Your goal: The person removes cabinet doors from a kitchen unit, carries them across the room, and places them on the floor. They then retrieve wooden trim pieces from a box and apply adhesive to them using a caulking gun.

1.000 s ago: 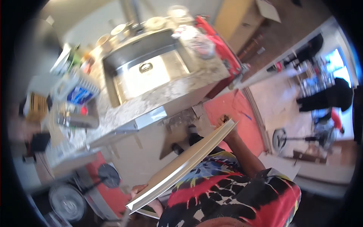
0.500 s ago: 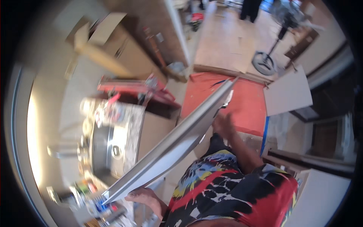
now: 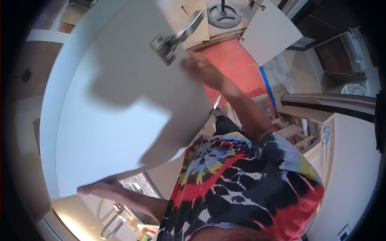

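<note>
A large white cabinet door (image 3: 100, 132) fills the left and middle of the view, its broad face turned toward me. My left hand (image 3: 98, 189) grips its lower edge near the bottom left corner, the thumb on the face. At the right edge, my right hand (image 3: 203, 69) is closed against the door just beside a metal hinge (image 3: 167, 46); its fingers are somewhat blurred. That hinge stands out from the door face with its arm swung outward. Farther down the same edge, a second hinge (image 3: 216, 105) sticks out. Shadows fall across the panel.
Red floor covering (image 3: 233, 64) lies beyond the door, edged by blue tape (image 3: 268, 86). A round stand base (image 3: 224, 16) is at the back. Another white door (image 3: 269, 32) hangs open at the far right. An open wooden cabinet frame (image 3: 299, 134) stands right; a faucet (image 3: 114, 225) is lower left.
The cabinet door has turned from nearly edge-on to face-on and is now higher and farther left. My right hand has moved up and left to its hinged edge; my left still grips it.
</note>
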The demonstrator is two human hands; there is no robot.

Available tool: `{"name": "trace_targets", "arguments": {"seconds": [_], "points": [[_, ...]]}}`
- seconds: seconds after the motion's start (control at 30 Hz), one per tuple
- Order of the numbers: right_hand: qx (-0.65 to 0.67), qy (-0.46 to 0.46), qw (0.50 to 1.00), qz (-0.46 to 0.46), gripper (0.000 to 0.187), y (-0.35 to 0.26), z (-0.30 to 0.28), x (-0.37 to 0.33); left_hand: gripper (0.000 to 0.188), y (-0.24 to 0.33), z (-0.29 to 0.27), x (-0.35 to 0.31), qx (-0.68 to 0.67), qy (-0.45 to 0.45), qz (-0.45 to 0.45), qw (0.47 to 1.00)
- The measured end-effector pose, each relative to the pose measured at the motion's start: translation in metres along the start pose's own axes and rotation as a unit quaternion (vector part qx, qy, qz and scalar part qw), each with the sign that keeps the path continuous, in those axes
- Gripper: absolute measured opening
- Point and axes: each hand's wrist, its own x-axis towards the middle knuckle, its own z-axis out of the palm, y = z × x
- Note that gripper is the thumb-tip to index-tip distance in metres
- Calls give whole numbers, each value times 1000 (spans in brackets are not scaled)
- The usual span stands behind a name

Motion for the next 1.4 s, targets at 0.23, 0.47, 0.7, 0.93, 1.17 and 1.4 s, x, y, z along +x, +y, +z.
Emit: {"name": "trace_targets", "arguments": {"seconds": [0.23,0.47,0.7,0.93,1.17,1.4], "points": [[-193,232,950,84,67,4,-42,-35,83,33,92,-2,9,-157,-53,986],[-283,364,880,117,80,-30,-82,-40,87,33,246,35,-130,-443,-52,886],[-295,453,785,304,83,49,-124,-11,87,-76,391,-39,-102,-542,1,834],[-238,426,785,382,85,134,-122,-77,84,-200,425,-122,148,-612,-110,769],[-296,496,749,324,77,249,-147,-122,55,-270,466,-206,70,-739,-104,662],[-287,468,717,429,72,331,-246,-129,51,-239,538,-268,83,-823,-9,562]]}}
